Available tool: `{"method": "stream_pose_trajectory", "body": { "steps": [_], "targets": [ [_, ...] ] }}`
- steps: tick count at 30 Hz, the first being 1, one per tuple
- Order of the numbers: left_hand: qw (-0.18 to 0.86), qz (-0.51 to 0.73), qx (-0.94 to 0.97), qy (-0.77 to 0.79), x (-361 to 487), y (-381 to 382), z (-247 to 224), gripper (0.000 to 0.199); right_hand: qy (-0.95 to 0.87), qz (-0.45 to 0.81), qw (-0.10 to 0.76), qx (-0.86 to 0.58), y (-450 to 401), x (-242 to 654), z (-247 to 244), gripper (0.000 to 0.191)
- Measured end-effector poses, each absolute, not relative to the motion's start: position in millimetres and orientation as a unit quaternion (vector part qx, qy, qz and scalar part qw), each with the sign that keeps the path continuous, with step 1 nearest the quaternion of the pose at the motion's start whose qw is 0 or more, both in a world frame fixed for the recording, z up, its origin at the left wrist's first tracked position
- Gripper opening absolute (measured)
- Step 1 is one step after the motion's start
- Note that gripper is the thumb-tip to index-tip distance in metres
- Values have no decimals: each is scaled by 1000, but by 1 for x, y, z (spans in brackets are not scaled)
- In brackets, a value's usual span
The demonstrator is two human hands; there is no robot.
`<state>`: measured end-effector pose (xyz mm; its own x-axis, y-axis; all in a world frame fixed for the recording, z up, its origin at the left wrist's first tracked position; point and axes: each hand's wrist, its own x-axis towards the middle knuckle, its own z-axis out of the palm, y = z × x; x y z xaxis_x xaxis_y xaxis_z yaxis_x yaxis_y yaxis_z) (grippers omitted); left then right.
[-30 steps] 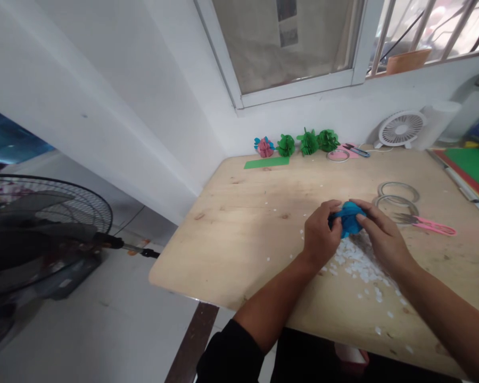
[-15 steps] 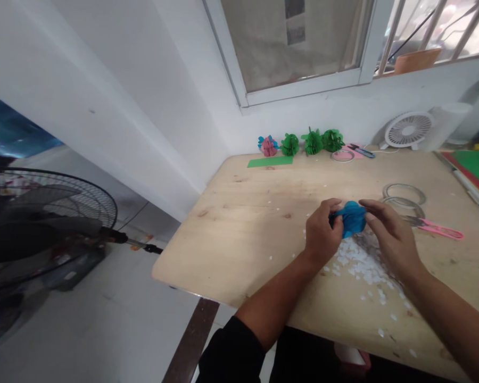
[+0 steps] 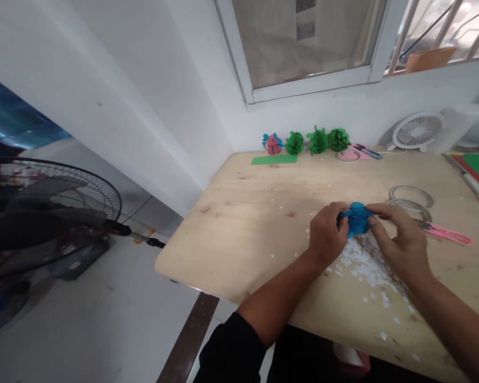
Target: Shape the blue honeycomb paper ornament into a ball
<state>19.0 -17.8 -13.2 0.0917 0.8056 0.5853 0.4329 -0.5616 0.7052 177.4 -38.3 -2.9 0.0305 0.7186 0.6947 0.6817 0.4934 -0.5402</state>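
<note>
Blue piece (image 3: 358, 221) held between left grip (image 3: 326, 233), right grip (image 3: 405, 242).

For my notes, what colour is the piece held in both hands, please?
The held piece is bright blue; head view.

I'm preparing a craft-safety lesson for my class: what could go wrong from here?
1. The blue paper piece, pinched by the left hand and right hand, might crease or tear if pulled too hard.
2. The pink-handled snips lie near the right hand, which could brush them.
3. Loose white scraps below the hands could scatter if a sleeve or the white desk fan disturbs them.
</note>
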Motion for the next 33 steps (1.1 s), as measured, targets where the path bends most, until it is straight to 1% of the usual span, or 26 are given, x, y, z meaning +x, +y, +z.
{"method": "stream_pose_trajectory", "body": {
  "steps": [6,17,23,29,33],
  "targets": [
    [166,518,715,439,19,-18,-11,22,-690,-8,513,-511,-39,178,-3,15],
    [160,515,725,429,19,-18,-13,23,-696,-14,519,-496,-38,177,-4,11],
    [159,502,732,433,19,-18,-13,19,-699,-11,517,-494,-39,175,-4,11],
    [154,502,737,427,19,-17,-13,21,-698,-11,514,-499,-40,174,-2,12],
    [147,485,740,442,21,-17,-14,23,-702,-34,509,-497,-40,174,-2,11]
  ]
}}
